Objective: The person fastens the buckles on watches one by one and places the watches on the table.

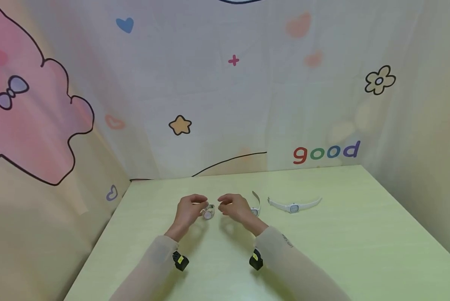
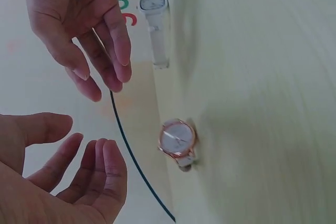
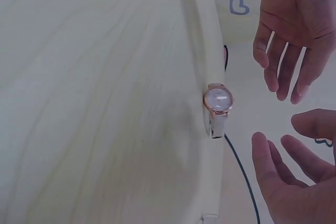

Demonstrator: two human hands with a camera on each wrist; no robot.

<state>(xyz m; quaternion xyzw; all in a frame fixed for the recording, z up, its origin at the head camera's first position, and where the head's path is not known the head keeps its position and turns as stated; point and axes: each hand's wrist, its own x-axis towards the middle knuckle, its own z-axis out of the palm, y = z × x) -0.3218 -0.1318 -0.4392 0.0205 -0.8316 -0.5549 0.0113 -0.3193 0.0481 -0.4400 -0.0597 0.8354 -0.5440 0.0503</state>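
Hands: A person's left hand (image 1: 188,210) and right hand (image 1: 235,207) face each other over the table, well apart, their fingers loosely bent and gripping nothing.
Watch between the hands: A round-faced wristwatch with a rose-gold-coloured case and a pale strap (image 1: 208,215) rests on the table, beside the left hand in the head view; both wrist views show a gap between it and the fingers. Its strap is looped beneath the case, and its dial is tilted up.
Watch by the right wrist: A second wristwatch with a pale case and a curved strap (image 1: 255,212) lies just beyond the right hand, partly hidden by it, one strap end reaching toward the back.
Watch at far right: A white wristwatch with a rounded, squarish case (image 1: 294,208) lies with its strap spread to both sides, well apart from the hands.
Sleeves: Pale, long sleeves (image 1: 300,263) cover both forearms, a small black device with a yellow patch (image 1: 256,260) near each wrist.
Table: The pale yellow-green table (image 1: 360,234) shows faint wood grain.
Backdrop: A whitish cloth printed with cartoons (image 1: 210,83) hangs behind, bearing an orange star, a flower outline and the multicoloured word "good".
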